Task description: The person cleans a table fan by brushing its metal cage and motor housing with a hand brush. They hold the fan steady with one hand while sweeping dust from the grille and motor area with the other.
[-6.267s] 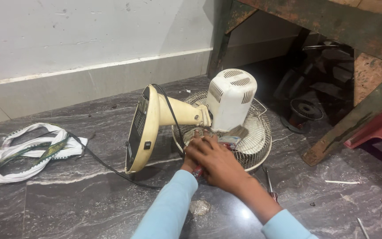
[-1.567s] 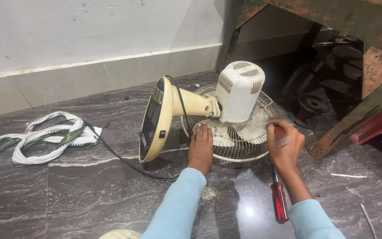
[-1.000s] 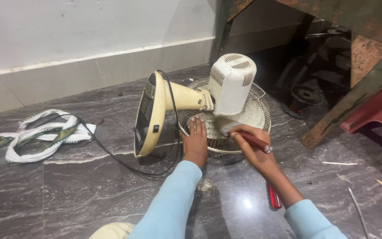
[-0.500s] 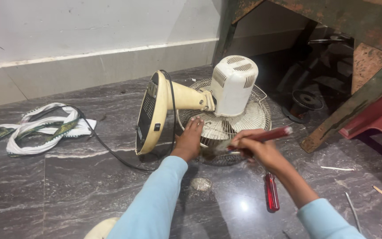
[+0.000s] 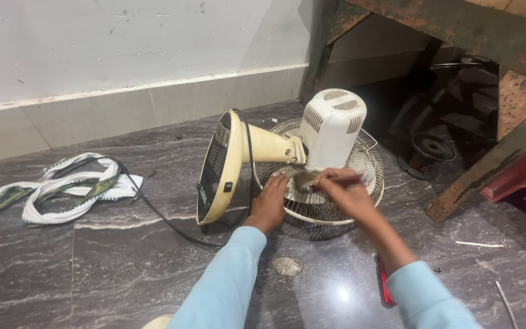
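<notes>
Pinching what looks like a blurred screwdriver (image 5: 342, 181), the right hand (image 5: 345, 192) aims it left; the left hand (image 5: 270, 204) presses flat on the cream fan (image 5: 287, 158), grille down.

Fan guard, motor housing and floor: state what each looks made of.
Fan guard: thin metal wire, cream-coated, judging by fine radial spokes. Motor housing: moulded plastic, matt off-white, with slotted vents. Floor: polished dark stone, probably granite or marble, veined and reflecting light.
</notes>
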`<state>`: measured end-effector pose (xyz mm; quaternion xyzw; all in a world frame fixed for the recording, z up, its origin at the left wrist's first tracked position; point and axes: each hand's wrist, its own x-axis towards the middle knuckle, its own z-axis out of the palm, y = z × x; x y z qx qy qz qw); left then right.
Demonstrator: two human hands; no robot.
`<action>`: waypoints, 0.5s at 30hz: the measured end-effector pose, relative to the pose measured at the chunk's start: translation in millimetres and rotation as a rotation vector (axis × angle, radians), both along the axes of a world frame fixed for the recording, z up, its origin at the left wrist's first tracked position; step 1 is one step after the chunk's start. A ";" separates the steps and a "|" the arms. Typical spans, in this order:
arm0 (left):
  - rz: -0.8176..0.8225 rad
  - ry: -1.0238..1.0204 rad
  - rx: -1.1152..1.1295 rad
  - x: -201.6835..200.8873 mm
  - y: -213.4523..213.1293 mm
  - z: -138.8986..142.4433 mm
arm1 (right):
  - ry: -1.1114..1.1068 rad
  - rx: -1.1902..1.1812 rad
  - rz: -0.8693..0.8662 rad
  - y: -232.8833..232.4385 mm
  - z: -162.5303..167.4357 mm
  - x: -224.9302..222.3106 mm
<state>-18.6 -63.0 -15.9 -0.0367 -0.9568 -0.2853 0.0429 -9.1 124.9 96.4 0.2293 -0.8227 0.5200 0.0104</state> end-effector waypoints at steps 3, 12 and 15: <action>-0.016 -0.039 0.051 1.2 0.3 3.2 | -0.314 0.040 -0.112 11.1 21.7 -18.5; 0.010 0.117 0.040 1.2 4.0 -15.9 | 0.108 0.239 -0.338 -16.9 8.4 -28.9; 0.007 0.213 0.101 0.3 3.5 -21.1 | 0.056 0.339 -0.236 -27.8 2.9 -23.5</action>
